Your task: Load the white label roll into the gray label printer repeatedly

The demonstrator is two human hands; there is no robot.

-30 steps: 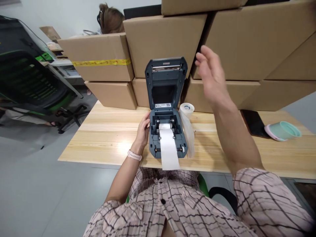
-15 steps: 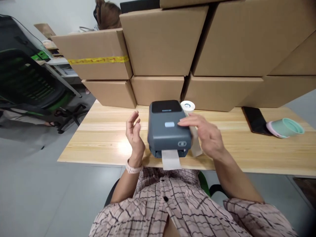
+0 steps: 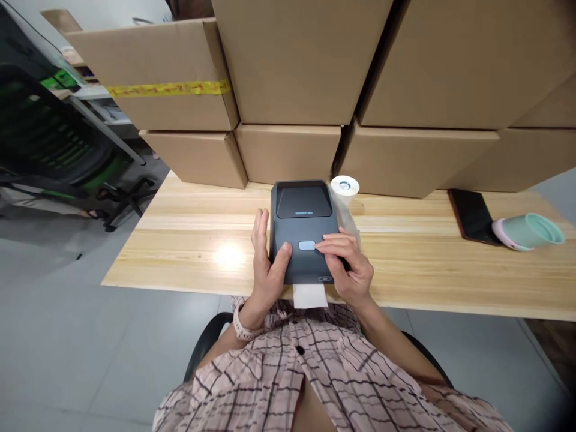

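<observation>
A dark blue-grey label printer stands on the wooden table near its front edge, with a pale blue button on its top. A strip of white label paper sticks out of its front. My left hand grips the printer's left side, thumb on the top cover and fingers along the side wall. On the right, my right hand has its fingers bent over the top edge beside the button, with the thumb by the front right corner. A white label roll stands behind the printer's right side, its loose strip partly hidden by my right hand.
Stacked cardboard boxes line the back of the wooden table. To the right lie a dark phone and a mint-green cup on its side. A black office chair stands on the floor at the left.
My left hand has moved right onto the printer's side. My right hand has come down and nearer, now bent over its right edge. The view has tilted down.
</observation>
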